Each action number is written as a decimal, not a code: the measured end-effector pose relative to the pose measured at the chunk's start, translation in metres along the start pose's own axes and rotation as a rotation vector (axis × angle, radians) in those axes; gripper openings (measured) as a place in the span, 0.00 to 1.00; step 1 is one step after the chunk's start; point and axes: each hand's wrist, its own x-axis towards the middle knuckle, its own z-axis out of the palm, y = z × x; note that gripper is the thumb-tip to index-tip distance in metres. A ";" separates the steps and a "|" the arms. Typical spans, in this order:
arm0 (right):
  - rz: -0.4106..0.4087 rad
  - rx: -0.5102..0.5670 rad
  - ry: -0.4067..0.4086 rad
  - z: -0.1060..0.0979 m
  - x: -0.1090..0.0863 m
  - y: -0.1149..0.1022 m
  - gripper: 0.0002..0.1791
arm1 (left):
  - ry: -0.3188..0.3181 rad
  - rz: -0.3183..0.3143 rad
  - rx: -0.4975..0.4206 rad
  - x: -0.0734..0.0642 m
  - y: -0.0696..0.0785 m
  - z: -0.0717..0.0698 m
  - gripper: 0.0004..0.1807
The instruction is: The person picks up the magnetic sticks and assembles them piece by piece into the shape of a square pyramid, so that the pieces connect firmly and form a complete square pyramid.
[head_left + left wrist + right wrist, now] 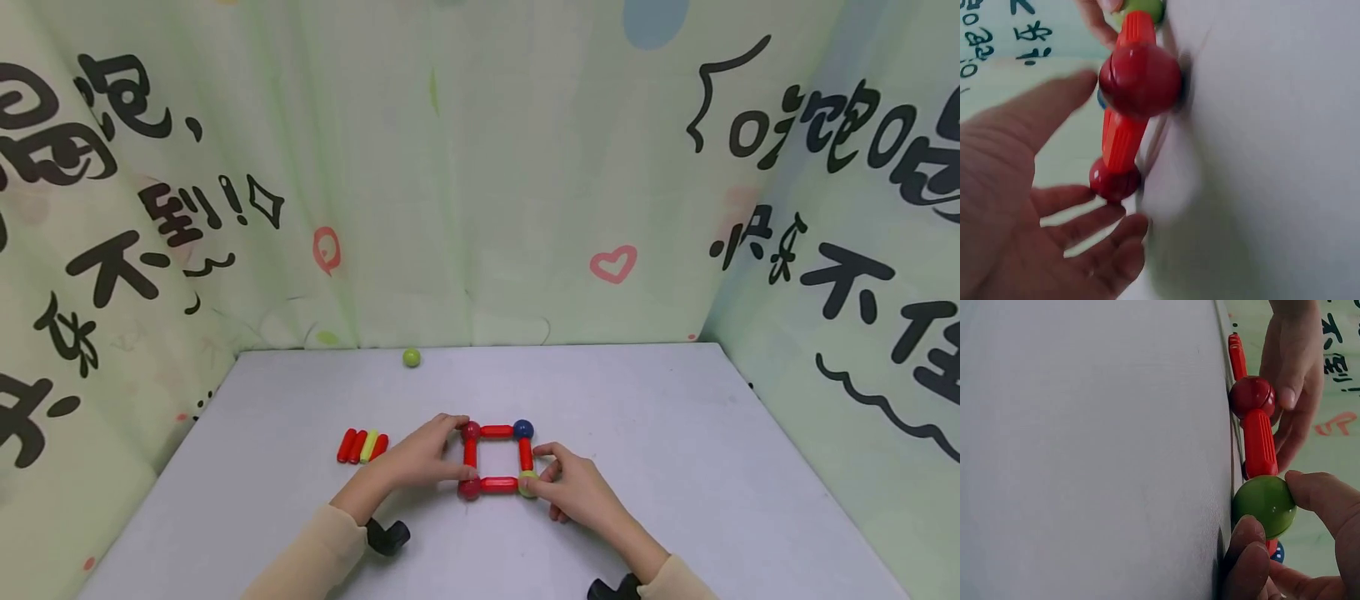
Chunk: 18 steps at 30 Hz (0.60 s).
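A square of red sticks (498, 484) joined by balls at its corners lies flat on the table. Both left corners are red balls, the far right one is a blue ball (523, 429), and the near right one is a green ball (528, 483). My left hand (422, 454) spans the left side, its thumb at the near red ball (1141, 80) and fingertips at the far red ball (1114, 180). Between thumb and fingers, my right hand (581, 490) pinches the green ball (1264, 506), with its index finger stretched along the right-hand stick.
Left of the left hand, several loose sticks lie side by side, red ones (347, 446) and a yellow one (368, 447). A loose green ball (412, 357) sits near the back edge of the white table (637, 392). Printed curtains (510, 167) surround the table's back and sides.
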 end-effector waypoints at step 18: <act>-0.015 -0.029 0.002 0.001 -0.004 -0.004 0.32 | -0.037 0.023 -0.001 -0.006 -0.010 0.000 0.59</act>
